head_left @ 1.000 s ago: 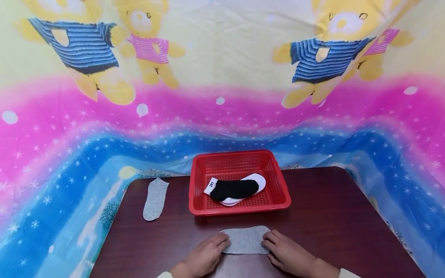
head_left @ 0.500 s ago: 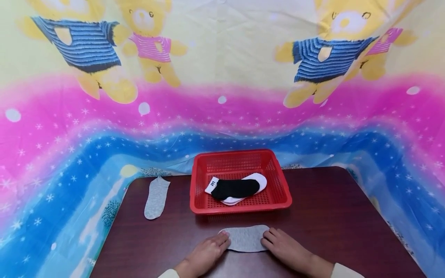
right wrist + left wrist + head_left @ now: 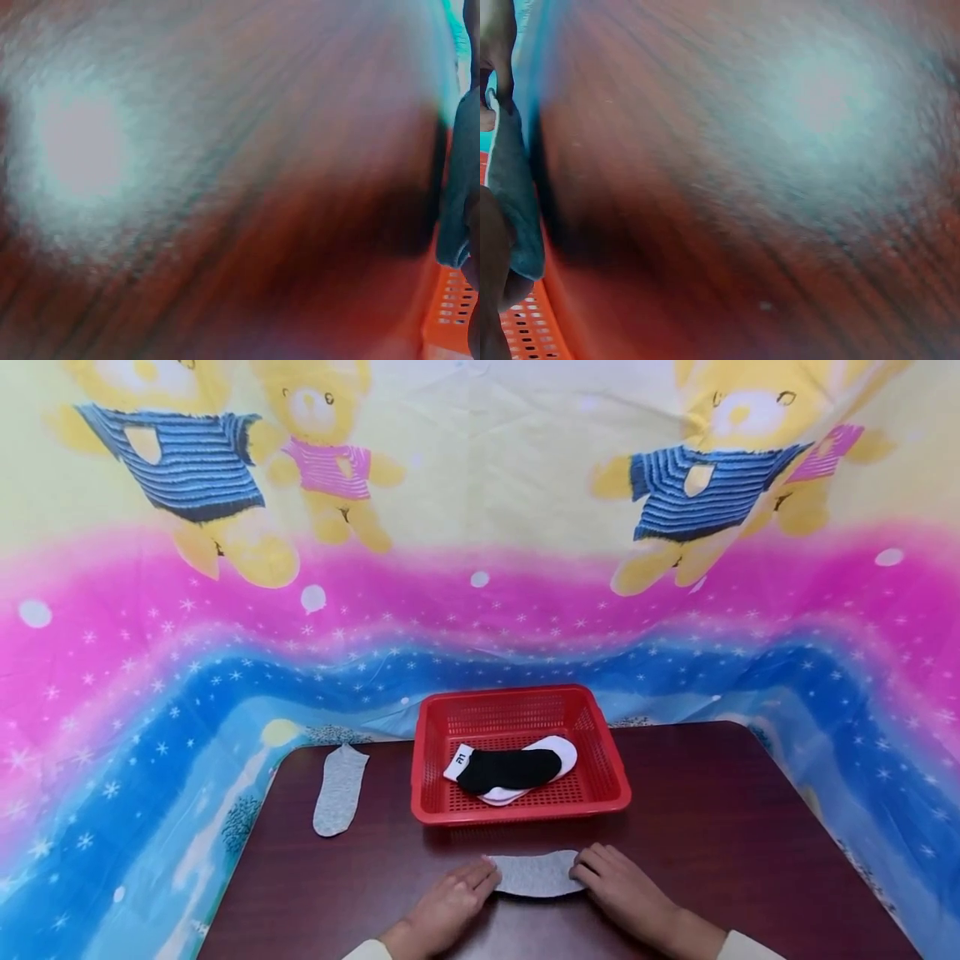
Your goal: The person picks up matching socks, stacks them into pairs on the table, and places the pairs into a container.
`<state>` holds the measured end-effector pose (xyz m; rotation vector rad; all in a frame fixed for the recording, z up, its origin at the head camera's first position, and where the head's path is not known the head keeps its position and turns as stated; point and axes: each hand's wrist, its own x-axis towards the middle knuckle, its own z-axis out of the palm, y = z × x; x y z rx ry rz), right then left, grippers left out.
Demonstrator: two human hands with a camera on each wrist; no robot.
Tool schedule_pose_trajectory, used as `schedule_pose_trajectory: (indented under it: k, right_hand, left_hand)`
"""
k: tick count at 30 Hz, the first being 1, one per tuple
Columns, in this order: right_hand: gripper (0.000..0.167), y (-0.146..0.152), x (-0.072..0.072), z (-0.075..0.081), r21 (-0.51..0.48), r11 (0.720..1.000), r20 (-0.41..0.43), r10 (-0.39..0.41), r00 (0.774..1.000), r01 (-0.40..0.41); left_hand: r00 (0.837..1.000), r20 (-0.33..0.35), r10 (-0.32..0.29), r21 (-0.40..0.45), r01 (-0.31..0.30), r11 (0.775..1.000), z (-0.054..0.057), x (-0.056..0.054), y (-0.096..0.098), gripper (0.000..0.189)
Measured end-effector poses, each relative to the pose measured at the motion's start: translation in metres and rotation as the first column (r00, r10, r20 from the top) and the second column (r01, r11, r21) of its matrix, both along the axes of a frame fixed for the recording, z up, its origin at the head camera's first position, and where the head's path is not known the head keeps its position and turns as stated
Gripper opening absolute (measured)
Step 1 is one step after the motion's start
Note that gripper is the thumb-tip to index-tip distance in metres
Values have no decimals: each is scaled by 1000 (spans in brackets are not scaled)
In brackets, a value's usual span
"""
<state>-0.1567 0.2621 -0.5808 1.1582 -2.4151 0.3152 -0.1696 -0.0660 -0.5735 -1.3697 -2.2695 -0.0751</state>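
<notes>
A grey sock (image 3: 536, 874) is stretched sideways just in front of the red basket. My left hand (image 3: 450, 897) pinches its left end and my right hand (image 3: 624, 892) pinches the right end. A dark shadow shows under its near edge, so it hangs slightly above the table. In the left wrist view the sock (image 3: 514, 199) appears edge-on between the fingers at the far left. Only part of the sock (image 3: 456, 191) enters the right wrist view, at its right border. A second grey sock (image 3: 340, 793) lies flat on the table's left side.
The red plastic basket (image 3: 521, 817) stands at the back middle of the dark wooden table (image 3: 720, 827). Inside lie a black sock (image 3: 510, 770) with a white cuff and white sock fabric (image 3: 564, 752) beneath it. A bear-patterned cloth (image 3: 480, 510) hangs behind the table.
The grey sock between my hands has come up a little off the table, its near edge rising and a shadow appearing below. Both hands keep hold of its ends.
</notes>
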Motion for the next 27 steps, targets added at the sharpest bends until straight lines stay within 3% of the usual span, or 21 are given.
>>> schedule_pose_trajectory:
  k: [2,3,4,5,6,8,11,14,16,18,19,21,23,27]
  right_hand:
    - [17,1,1,6,-70,998,26,6,1000,-5]
    - [23,1,2,9,-107,994,42,10,999,-5]
    - [32,1,3,13,-148,989,58,18,998,-9]
    - [39,1,4,16,-177,984,78,16,997,-1]
    - [44,1,5,19,-209,978,105,11,994,11]
    - [49,0,8,24,-286,957,175,15,984,37]
    - [50,-1,11,29,-379,921,270,17,963,90]
    - [47,-2,13,35,-422,890,353,-13,936,172]
    - [41,-3,14,39,-433,869,429,-34,903,239]
    - [31,-4,14,44,-448,839,540,-22,842,309]
    - [26,-4,14,46,-460,818,597,-3,802,345]
    - [20,-4,13,50,-483,776,685,47,727,405]
    - [21,-3,11,54,-495,745,737,87,671,447]
    - [27,0,6,60,-481,713,803,123,583,511]
  left_hand:
    - [994,111,6,94,-17,995,6,1,0,35]
    - [982,190,12,148,-40,988,9,2,1,35]
    - [961,277,9,206,-69,976,12,3,1,34]
    - [929,370,4,263,-109,959,16,4,2,32]
    - [888,460,-4,312,-158,937,19,5,3,30]
    - [786,617,-26,379,-268,886,25,6,4,27]
    - [626,776,-75,404,-403,822,32,9,4,23]
    - [464,872,-159,408,-506,760,37,10,4,17]
    - [353,905,-237,409,-571,712,40,10,5,16]
    - [274,913,-301,407,-624,667,42,9,6,17]
    - [245,912,-330,407,-646,646,43,8,6,19]
    - [208,907,-365,403,-679,614,45,6,7,21]
    - [199,906,-373,399,-695,598,46,5,8,22]
    - [190,913,-361,382,-705,597,48,1,9,21]
